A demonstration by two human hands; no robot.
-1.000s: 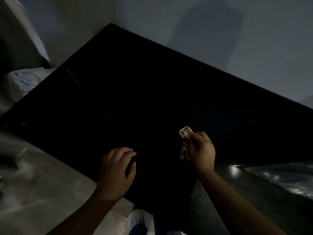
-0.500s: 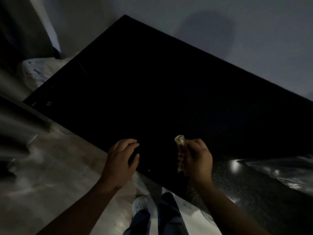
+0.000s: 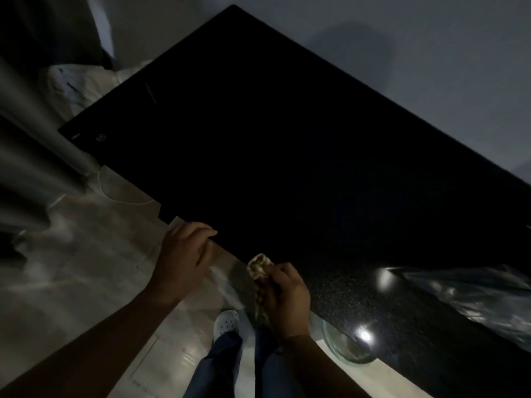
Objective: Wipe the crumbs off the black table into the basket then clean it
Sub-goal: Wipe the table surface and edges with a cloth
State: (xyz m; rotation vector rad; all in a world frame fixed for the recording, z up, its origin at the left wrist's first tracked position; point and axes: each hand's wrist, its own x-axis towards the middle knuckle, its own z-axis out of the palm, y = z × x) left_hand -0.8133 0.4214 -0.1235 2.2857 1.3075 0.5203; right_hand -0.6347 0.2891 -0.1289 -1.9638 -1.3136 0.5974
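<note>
The black table (image 3: pixel 287 145) fills the middle of the dim view, its near edge running from upper left to lower right. My right hand (image 3: pixel 284 297) grips a small crumpled patterned cloth (image 3: pixel 258 267) right at that near edge. My left hand (image 3: pixel 184 254) hovers just off the edge to the left, fingers bent loosely and holding nothing, its fingertips close to the rim. No crumbs can be made out on the dark surface. A round glassy container (image 3: pixel 344 349) stands on the floor under the table edge at the lower right; whether it is the basket I cannot tell.
A shiny plastic bag (image 3: pixel 474 297) lies on the table's right end. A white crumpled bag (image 3: pixel 74 84) sits on the floor beyond the far left corner. Pale floor (image 3: pixel 86 268) lies on the left. My legs and a white shoe (image 3: pixel 227 323) are below.
Both hands have drawn back from over the table surface to its near edge; the left one is now off the table over the floor. The right hand keeps its grip on the cloth.
</note>
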